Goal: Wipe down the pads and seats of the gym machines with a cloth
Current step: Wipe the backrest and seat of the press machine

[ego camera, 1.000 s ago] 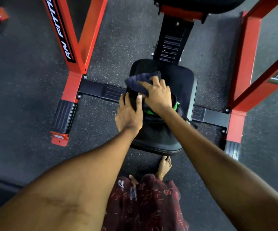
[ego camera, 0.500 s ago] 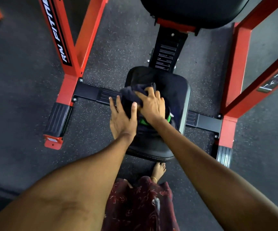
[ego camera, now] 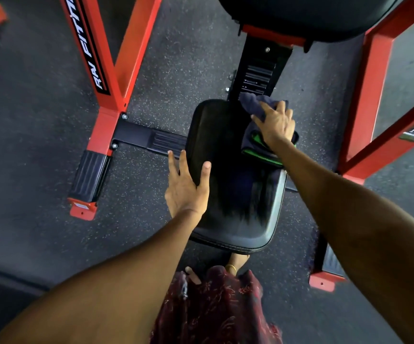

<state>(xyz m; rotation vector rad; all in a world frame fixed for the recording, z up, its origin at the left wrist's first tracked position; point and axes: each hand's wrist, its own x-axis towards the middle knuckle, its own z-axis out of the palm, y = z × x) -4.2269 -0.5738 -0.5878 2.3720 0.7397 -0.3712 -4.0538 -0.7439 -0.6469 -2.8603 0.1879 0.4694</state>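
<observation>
Presently, all places given relative to the seat.
Seat (ego camera: 235,194): black padded cushion, glossy, at centre; near end rounded, far end meeting a black post (ego camera: 258,73).
Cloth (ego camera: 258,108): dark blue with green trim, bunched on the seat's far right corner, one fold hanging past the far edge.
Right hand (ego camera: 276,125): on top of the cloth, palm down, fingers spread and nearly straight, pressing it onto the seat.
Left hand (ego camera: 187,187): at the seat's left edge, fingers straight and relaxed, holding nothing; thumb lying on the cushion top, other fingers off the side over the floor.
Pad (ego camera: 307,16): black, beyond the seat's far end, higher in view, on a red bracket.
Frame (ego camera: 111,78): red uprights left and right of the seat; white lettering on the left one; black crossbar running under the seat.
Floor (ego camera: 39,145): dark speckled rubber all round.
Person: dark red patterned skirt (ego camera: 215,309) and a bare foot just below the seat's near end.
</observation>
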